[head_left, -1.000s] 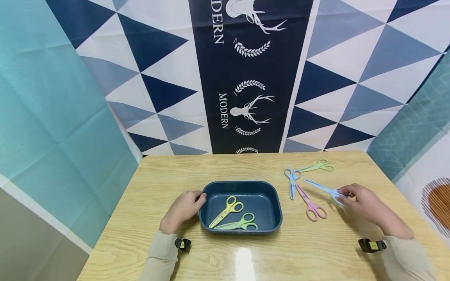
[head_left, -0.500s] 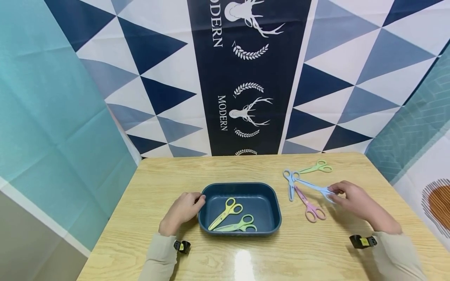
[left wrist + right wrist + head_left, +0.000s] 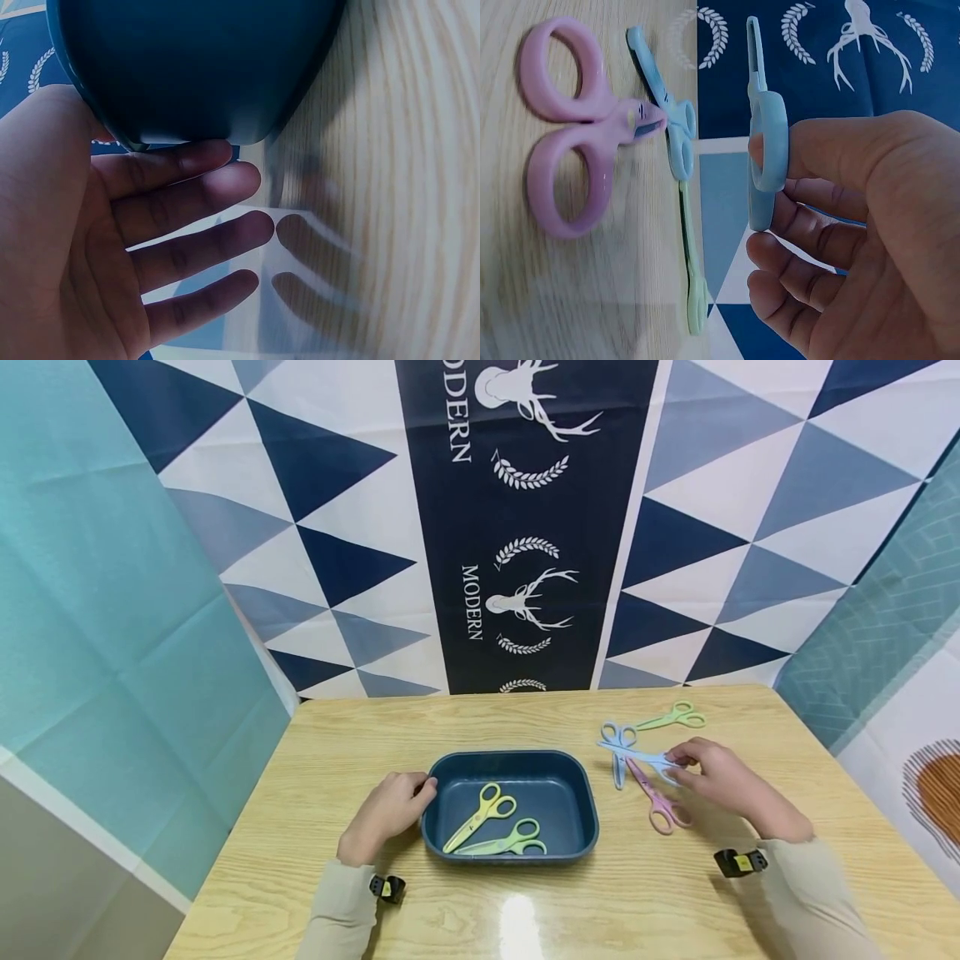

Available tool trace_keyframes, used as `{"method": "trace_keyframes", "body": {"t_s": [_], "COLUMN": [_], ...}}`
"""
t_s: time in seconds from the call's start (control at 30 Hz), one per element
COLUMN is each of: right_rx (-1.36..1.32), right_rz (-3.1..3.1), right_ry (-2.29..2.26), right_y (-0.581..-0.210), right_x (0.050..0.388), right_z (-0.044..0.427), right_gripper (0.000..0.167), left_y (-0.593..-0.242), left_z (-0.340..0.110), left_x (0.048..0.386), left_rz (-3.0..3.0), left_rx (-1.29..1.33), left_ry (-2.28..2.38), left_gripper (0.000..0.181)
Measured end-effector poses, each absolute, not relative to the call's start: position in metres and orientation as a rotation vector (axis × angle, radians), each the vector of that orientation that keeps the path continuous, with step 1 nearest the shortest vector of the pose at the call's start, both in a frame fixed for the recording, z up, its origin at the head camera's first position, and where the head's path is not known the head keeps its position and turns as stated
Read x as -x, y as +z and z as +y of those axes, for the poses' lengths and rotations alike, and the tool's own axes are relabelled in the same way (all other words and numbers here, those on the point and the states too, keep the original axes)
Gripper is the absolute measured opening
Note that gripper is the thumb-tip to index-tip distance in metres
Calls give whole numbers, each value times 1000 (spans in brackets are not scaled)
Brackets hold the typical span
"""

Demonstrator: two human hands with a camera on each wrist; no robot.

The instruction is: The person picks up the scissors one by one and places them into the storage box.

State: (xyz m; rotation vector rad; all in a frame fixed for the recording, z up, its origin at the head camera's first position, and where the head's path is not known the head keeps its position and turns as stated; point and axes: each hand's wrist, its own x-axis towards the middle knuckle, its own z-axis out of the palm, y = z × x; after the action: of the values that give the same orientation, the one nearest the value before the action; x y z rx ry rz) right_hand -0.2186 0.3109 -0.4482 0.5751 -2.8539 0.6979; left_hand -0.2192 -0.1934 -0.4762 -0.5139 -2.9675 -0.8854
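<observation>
My right hand [image 3: 716, 781] pinches a pair of light blue scissors [image 3: 647, 758] by its handle loops, thumb through or against one loop in the right wrist view. Its blades cross above a second pair of blue scissors [image 3: 618, 774] lying on the table. Pink scissors [image 3: 646, 785] lie just below, their loops large in the right wrist view. With thumb at the rim and index finger against the outer wall, my left hand [image 3: 390, 810] holds the left end of a dark blue tray [image 3: 547, 797]; the other fingers extend beneath. Yellow scissors [image 3: 477, 818] and green scissors [image 3: 501, 843] lie inside it.
Another pair of green scissors [image 3: 663, 722] lies toward the back right of the wooden table [image 3: 360, 727]. A patterned cloth [image 3: 517, 527] hangs behind the table's far edge, and a teal cloth [image 3: 135, 635] hangs at the left.
My right hand has carried the blue scissors leftward, from the right of the pink pair to over the other blue pair. My left hand and the tray stay put.
</observation>
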Motion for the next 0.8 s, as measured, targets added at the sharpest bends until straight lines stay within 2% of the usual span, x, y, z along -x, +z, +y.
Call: {"method": "trace_keyframes", "body": {"t_s": [0.8], "right_rx": [-592], "right_rz": [-2863], "right_ry": [712], "right_y": [-439], "right_x": [227], "right_z": [291], "right_gripper": [16], "left_y": [-478], "left_z": [-194], "left_x": [221], "left_rz": [-2965], "left_rx": [539], "left_ry": [-850], "left_gripper": [42]}}
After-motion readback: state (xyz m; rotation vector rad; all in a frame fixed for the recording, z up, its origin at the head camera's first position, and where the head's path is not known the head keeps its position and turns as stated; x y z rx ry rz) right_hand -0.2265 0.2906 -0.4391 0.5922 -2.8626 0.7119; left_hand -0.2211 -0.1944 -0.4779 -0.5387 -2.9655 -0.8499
